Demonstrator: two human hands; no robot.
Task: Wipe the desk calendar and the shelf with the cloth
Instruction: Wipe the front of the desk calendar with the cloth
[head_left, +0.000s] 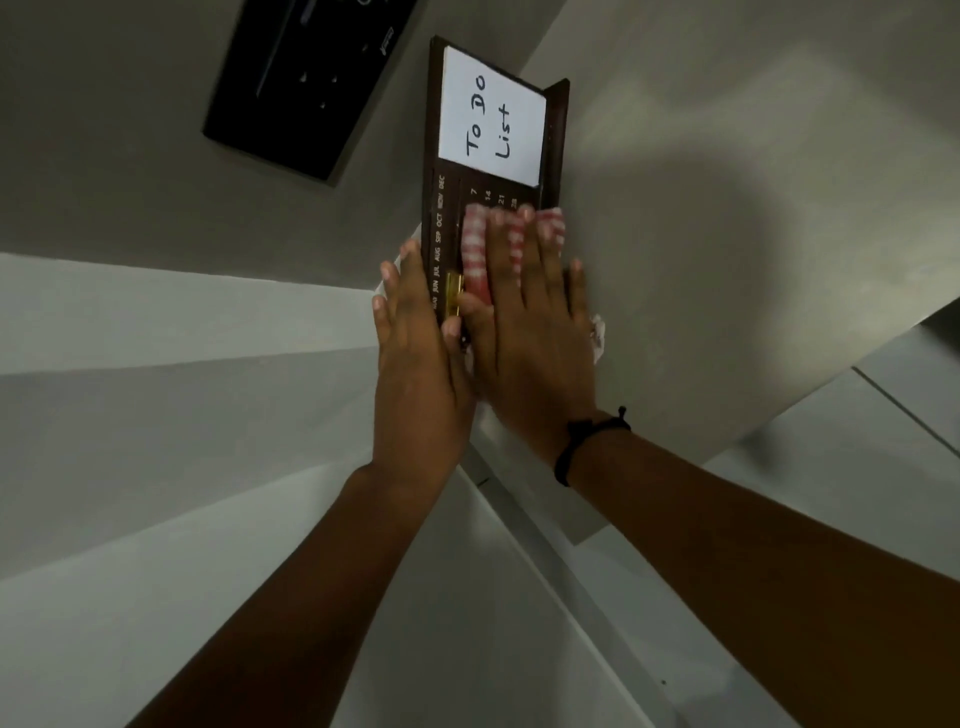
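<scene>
Red-and-white checked cloth (475, 249) lies pressed flat on the lower face of the dark brown desk calendar (447, 208), at centre frame. The right hand (530, 332) bears on it with fingers (548, 239) spread and extended, not curled around the fabric. The left hand (415, 353) steadies the calendar's left edge, fingers straight, thumb on its face. Wiping of the calendar appears under way; the white "To Do List" card (491, 111) above is not yet covered. The pale shelf (675, 234) carrying the calendar remains to be wiped, by this judgement.
</scene>
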